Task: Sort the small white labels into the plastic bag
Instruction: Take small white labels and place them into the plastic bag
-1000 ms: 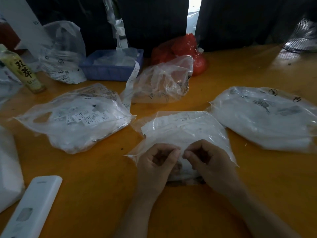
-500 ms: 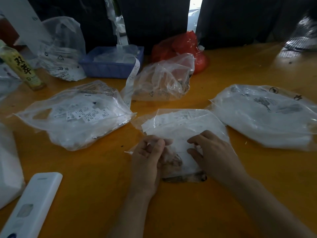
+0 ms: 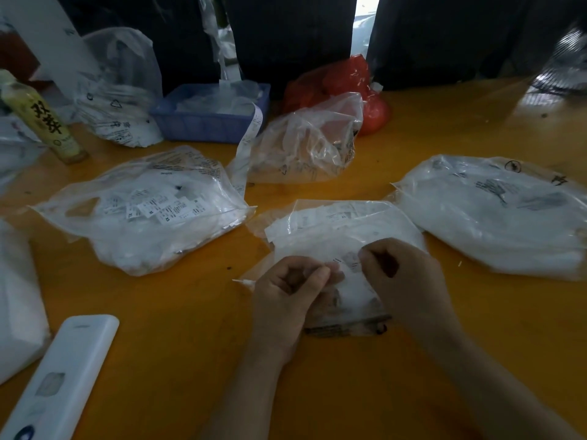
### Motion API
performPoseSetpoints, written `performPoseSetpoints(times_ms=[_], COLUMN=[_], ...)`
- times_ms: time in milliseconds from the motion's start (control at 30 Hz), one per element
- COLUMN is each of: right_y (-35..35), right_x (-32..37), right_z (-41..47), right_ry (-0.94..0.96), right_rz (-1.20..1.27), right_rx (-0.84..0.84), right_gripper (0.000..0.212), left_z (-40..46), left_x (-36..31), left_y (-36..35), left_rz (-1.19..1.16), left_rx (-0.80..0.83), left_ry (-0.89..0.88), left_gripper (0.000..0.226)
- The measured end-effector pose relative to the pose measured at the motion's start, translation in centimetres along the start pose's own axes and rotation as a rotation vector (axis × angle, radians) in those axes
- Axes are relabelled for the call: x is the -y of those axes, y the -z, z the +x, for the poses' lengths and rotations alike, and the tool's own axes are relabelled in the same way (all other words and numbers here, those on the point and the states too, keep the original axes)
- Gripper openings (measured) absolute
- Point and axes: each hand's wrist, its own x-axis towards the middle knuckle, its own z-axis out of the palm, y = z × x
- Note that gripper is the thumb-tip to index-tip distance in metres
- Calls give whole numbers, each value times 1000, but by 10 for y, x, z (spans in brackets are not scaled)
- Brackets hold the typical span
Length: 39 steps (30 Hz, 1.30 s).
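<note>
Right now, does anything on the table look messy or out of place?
Yes, a bit. A long paper label strip spills out of the blue basket and trails onto the table. A tiny white scrap lies loose by the right-hand bag.

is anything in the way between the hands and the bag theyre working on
Nothing visible. The left hand and right hand already pinch the near end of the clear bag of white labels. The other bags lie off to the sides, apart from it.

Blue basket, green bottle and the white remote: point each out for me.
blue basket (image 3: 203, 127), head view, on its front wall.
green bottle (image 3: 47, 125), head view, on its printed label.
white remote (image 3: 63, 376), head view, on the middle of its body.
</note>
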Motion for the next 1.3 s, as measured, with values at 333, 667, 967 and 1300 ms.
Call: performPoseSetpoints(times_ms=[333, 667, 967, 1300], right_y=[-2, -1, -2, -1], right_x=[-20, -21, -10, -6], right_z=[-11, -12, -17, -21], right_ry=[-395, -277, -173, -128], right_rz=[880, 1079, 874, 721], right_rx=[82, 43, 91, 44], right_gripper=[20, 19, 21, 16], left_z=[-2, -2, -2, -2], left_x=[4, -1, 1, 1], left_y=[-3, -4, -2, -2], left_rz=[271, 441, 482, 454], left_rx=[130, 166, 139, 125], left_ry=[-14, -33, -12, -26], left_gripper=[17, 18, 23, 28])
